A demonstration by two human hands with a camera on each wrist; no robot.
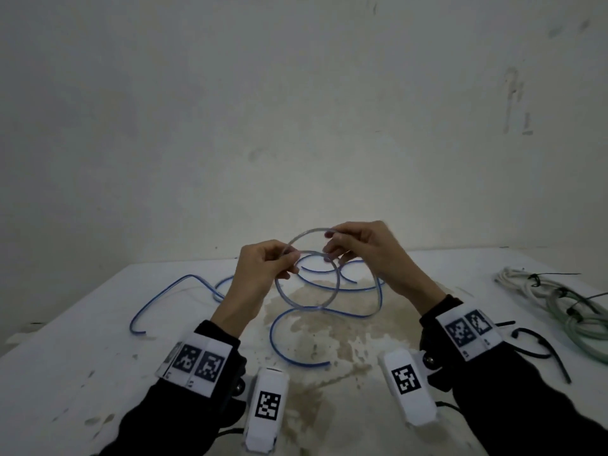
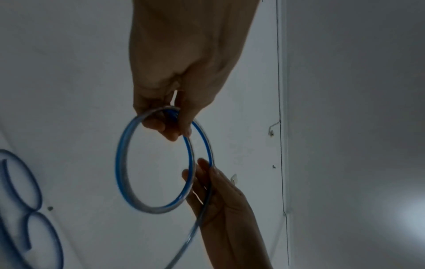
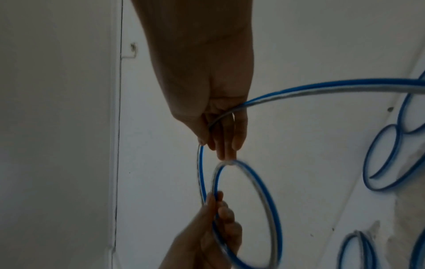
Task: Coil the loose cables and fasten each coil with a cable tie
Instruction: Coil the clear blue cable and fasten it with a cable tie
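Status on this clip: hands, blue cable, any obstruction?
Left hand pinches the started loop; right hand grips the next turn. Most blue cable loose on the table. No obstruction seen.

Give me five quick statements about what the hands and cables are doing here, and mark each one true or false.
1. Both hands hold the blue cable above the table. True.
2. The left hand pinches a closed loop of that cable. True.
3. The whole blue cable is already coiled. False: much of it lies loose in curves on the table.
4. The right hand holds a black cable tie. False: it holds the cable; the tie lies on the table to the right.
5. Tied cable bundles lie at the right edge of the table. True.
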